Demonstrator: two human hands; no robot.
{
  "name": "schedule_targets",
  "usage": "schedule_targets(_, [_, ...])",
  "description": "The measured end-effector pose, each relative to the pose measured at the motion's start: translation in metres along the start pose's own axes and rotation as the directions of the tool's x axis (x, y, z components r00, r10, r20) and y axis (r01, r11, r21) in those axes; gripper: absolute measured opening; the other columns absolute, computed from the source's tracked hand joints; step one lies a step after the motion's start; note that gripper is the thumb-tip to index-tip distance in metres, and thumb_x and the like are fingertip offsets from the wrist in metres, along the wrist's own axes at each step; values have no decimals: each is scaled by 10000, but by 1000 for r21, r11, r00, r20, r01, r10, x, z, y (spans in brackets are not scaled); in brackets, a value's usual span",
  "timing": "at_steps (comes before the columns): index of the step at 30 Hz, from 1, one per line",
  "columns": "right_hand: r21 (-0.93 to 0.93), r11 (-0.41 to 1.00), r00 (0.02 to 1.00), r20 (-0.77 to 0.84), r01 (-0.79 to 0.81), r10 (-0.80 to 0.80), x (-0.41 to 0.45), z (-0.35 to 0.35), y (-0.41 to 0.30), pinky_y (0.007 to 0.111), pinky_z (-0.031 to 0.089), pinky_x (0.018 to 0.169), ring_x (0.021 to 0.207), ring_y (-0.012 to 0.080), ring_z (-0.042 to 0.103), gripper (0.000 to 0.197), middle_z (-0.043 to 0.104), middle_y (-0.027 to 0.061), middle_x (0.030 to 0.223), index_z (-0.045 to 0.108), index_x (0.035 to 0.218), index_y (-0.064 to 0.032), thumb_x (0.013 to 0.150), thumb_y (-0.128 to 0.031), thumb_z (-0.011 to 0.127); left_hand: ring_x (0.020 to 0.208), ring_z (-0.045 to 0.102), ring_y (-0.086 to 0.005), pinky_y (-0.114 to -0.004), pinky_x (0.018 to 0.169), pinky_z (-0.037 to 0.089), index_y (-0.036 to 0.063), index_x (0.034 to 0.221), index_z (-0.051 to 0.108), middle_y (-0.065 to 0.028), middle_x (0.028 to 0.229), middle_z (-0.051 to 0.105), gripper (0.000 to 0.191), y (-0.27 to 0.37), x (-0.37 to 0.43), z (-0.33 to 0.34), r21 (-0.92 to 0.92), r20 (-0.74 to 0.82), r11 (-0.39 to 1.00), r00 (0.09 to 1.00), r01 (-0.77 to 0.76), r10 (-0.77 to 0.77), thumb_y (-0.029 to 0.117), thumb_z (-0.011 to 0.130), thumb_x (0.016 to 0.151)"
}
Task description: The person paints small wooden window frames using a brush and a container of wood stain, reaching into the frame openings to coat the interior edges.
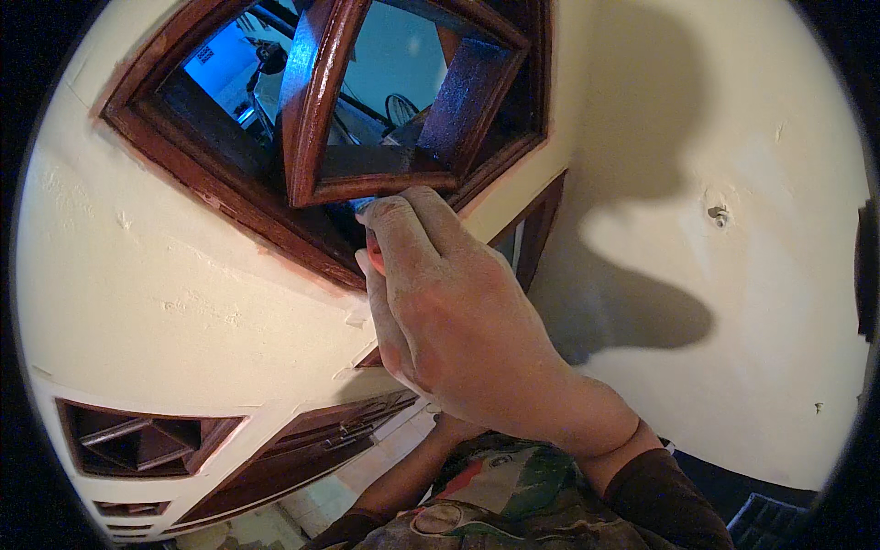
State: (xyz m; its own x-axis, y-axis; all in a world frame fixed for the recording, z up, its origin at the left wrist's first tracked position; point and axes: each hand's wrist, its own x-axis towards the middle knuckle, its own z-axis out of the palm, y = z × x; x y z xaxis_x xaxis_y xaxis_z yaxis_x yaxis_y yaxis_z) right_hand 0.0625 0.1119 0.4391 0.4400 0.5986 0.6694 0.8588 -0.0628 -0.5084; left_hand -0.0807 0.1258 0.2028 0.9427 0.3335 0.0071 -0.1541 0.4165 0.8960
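Note:
My right hand (454, 295) is raised to the lower edge of a dark varnished wooden window frame (227, 206) set in a cream wall. Its fingers are closed on a small red object (375, 251), mostly covered by the hand, so its kind is unclear. Just above the knuckles is the bottom rail of a tilted inner wooden frame (385, 184), a square set inside the opening. My left forearm (412, 467) comes up from below. The left hand is hidden behind my right hand and wrist, apart from a bit near the wrist.
On the right, the cream wall (770, 289) carries shadows and a wall plug (718, 215). Smaller wooden-framed openings (141, 440) sit lower left. Through the upper opening, a bicycle wheel (400, 110) shows in blue light. Pale floor tiles (330, 498) lie below.

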Motion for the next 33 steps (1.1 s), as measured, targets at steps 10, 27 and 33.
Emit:
schedule_targets(10, [-36,997,995,74,-66,68,-28,-75,-39,373,593,817,985,336,612,309,561,188,1013,590,1065,86,798,-19,705,1282,635,-304,-465,1035,544,49,1471,456,-150,1438,601,883,-32,1,-61,381,158,918,986,-110,52,466,897,830])
schedule_targets(27, [79,994,996,-48,73,-69,-15,-48,-15,448,590,845,982,410,658,352,620,214,1108,587,1181,54,859,-11,713,1151,730,-259,-414,1006,565,13,1237,695,-141,1218,760,680,-81,-14,-79,575,127,818,990,-17,-68,332,1001,721])
schedule_targets(33, [-77,994,997,-7,79,-80,-7,-9,11,389,612,835,1039,336,630,335,568,195,1059,571,1034,76,755,-40,717,1156,727,-273,-429,1032,554,12,1335,643,-142,1226,750,787,-29,-4,-45,603,142,794,990,-76,-13,311,1006,705])
